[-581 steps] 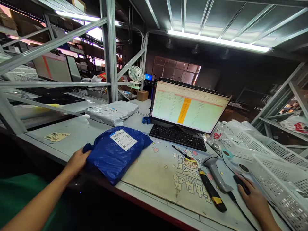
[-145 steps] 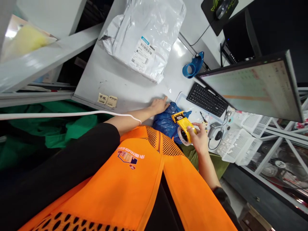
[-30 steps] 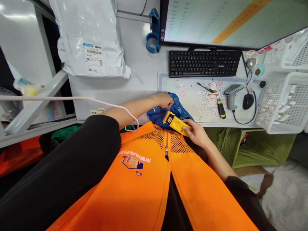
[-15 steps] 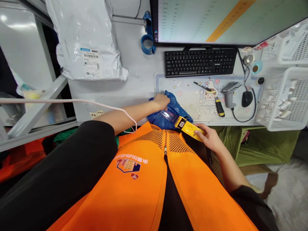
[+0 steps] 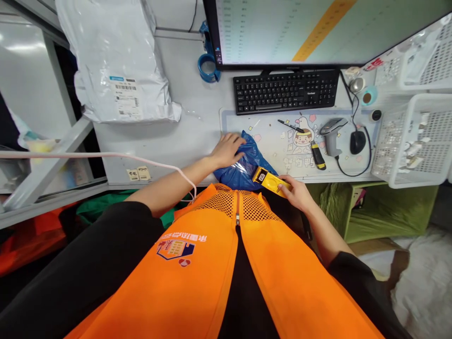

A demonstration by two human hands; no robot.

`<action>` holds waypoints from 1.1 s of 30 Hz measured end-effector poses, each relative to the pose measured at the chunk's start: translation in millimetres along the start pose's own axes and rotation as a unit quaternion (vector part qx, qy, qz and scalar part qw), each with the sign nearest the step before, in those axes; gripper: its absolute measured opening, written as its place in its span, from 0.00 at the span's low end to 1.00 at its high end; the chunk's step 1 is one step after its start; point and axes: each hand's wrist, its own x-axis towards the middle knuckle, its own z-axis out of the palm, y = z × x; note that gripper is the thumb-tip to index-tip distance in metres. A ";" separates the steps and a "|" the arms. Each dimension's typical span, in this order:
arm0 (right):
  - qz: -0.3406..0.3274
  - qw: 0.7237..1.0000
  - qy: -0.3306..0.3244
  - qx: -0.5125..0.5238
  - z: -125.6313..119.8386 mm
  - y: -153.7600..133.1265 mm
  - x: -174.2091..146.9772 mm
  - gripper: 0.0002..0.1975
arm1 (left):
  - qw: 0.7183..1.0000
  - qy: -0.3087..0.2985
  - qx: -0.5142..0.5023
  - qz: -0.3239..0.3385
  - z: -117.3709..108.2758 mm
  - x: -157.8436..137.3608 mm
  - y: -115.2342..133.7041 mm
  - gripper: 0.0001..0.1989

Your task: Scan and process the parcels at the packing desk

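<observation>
A crumpled blue plastic bag (image 5: 254, 153) lies at the table's front edge, close against my orange vest. My left hand (image 5: 228, 149) rests on the bag's left side, fingers spread and partly bent. In my right hand (image 5: 296, 190) is a narrow yellow box (image 5: 271, 181), gripped at its right end between thumb and fingers. A black and white mark shows on the box's left end, which meets the bag's right edge. Shiny clear plastic (image 5: 240, 167) lies over the blue bag between my hand and the box.
A keyboard (image 5: 286, 92) stands below the monitor (image 5: 282, 33). A box cutter (image 5: 318, 156), pen (image 5: 290, 125), barcode scanner (image 5: 332, 134) and mouse (image 5: 358, 142) lie on the printed mat. White parcel (image 5: 116, 61) at left, basket (image 5: 416, 141) at right. A pink cable (image 5: 141, 157) crosses my left forearm.
My left hand has loosened from a closed grip to spread fingers on the bag. The yellow box stays in my right hand. The whole view has shifted slightly.
</observation>
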 end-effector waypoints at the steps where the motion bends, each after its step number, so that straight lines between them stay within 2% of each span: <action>1: 0.000 1.000 0.000 -0.003 -0.1 -1.3 -0.7 0.20 | 0.998 -0.025 0.015 0.058 0.1 3.1 -2.9 0.33; 3: 0.002 1.000 -0.001 -0.013 0.1 -6.0 -3.6 0.20 | 0.987 -0.094 0.046 0.123 2.5 8.1 -7.9 0.47; 5: 0.001 1.000 -0.003 -0.031 2.2 -14.0 -7.6 0.19 | 0.983 -0.130 0.072 0.108 6.0 8.1 -11.5 0.52; 8: -0.010 0.997 -0.005 -0.082 9.7 -33.4 -11.8 0.18 | 0.989 -0.109 0.095 0.020 9.4 -6.1 -14.5 0.50; 11: -0.031 0.987 -0.031 -0.152 18.9 -60.4 -6.1 0.18 | 0.986 -0.075 0.102 -0.108 12.4 -36.7 -17.3 0.50; 15: -0.084 0.966 -0.090 -0.226 26.4 -98.5 16.0 0.18 | 0.952 -0.064 0.061 -0.294 15.8 -93.2 -19.5 0.54; 17: -0.112 0.951 -0.117 -0.265 27.0 -113.5 26.3 0.19 | 0.934 -0.093 0.033 -0.342 8.4 -115.8 -18.6 0.54; 18: -0.126 0.942 -0.127 -0.284 26.5 -119.3 30.0 0.19 | 0.933 -0.103 0.033 -0.345 1.0 -121.4 -17.6 0.53; 20: -0.154 0.926 -0.139 -0.315 24.0 -127.9 34.1 0.20 | 0.947 -0.069 0.061 -0.308 -18.4 -115.2 -15.8 0.44; 22: -0.177 0.914 -0.140 -0.338 20.4 -134.1 34.3 0.20 | 0.974 0.010 0.081 -0.213 -35.3 -84.1 -14.6 0.35; 23: -0.184 0.909 -0.139 -0.346 18.4 -136.9 33.2 0.19 | 0.987 0.037 0.060 -0.142 -39.8 -61.1 -14.3 0.33; 24: -0.190 0.906 -0.138 -0.354 16.4 -139.9 31.7 0.18 | 0.998 0.026 0.018 -0.057 -40.7 -35.5 -13.8 0.32; 25: -0.195 0.902 -0.136 -0.360 14.4 -143.1 29.9 0.17 | 0.999 -0.012 -0.031 0.012 -38.3 -9.4 -13.2 0.33; 26: -0.201 0.899 -0.133 -0.365 12.4 -146.4 27.9 0.16 | 0.994 -0.065 -0.077 0.051 -33.2 15.0 -12.4 0.34; 28: -0.212 0.894 -0.125 -0.375 8.8 -152.9 24.0 0.16 | 0.977 -0.168 -0.110 0.071 -18.7 51.7 -11.2 0.37; 30: -0.216 0.891 -0.119 -0.381 5.8 -157.6 20.7 0.16 | 0.970 -0.203 -0.111 0.078 -4.9 64.8 -11.9 0.33; 33: -0.208 0.894 -0.115 -0.380 2.3 -158.3 16.8 0.17 | 0.973 -0.161 -0.101 0.127 5.0 42.6 -18.1 0.21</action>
